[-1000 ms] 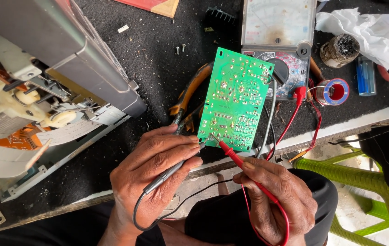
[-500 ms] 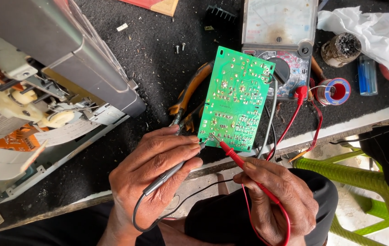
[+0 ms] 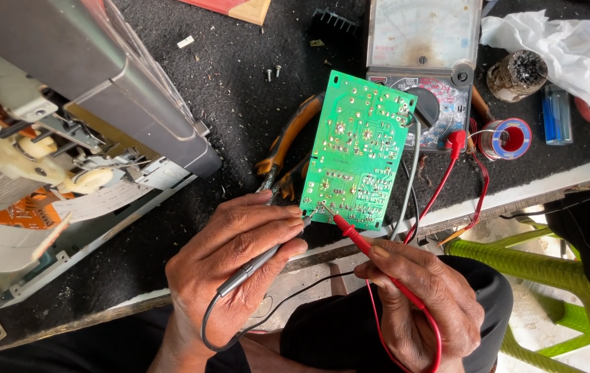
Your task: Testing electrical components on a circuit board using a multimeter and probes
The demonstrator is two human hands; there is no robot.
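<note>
A green circuit board point(image 3: 362, 146) lies solder side up on the black mat, leaning over an analog multimeter point(image 3: 424, 65). My left hand point(image 3: 236, 259) grips a black test probe point(image 3: 257, 264) whose tip touches the board's lower left corner. My right hand point(image 3: 426, 304) holds a red test probe point(image 3: 351, 235), its tip on the same corner of the board, close to the black tip. Red leads point(image 3: 447, 179) run from the meter down past the table edge.
An opened grey device with white mechanism and orange ribbon cable point(image 3: 67, 138) fills the left. Orange-handled pliers point(image 3: 288, 141) lie beside the board. A solder spool point(image 3: 505, 138), blue lighter point(image 3: 557, 114), white cloth point(image 3: 557, 48), screws point(image 3: 273, 70). Green chair frame point(image 3: 550, 276) at right.
Both hands and probes stay almost still on the board's lower left corner; the view has shifted only slightly.
</note>
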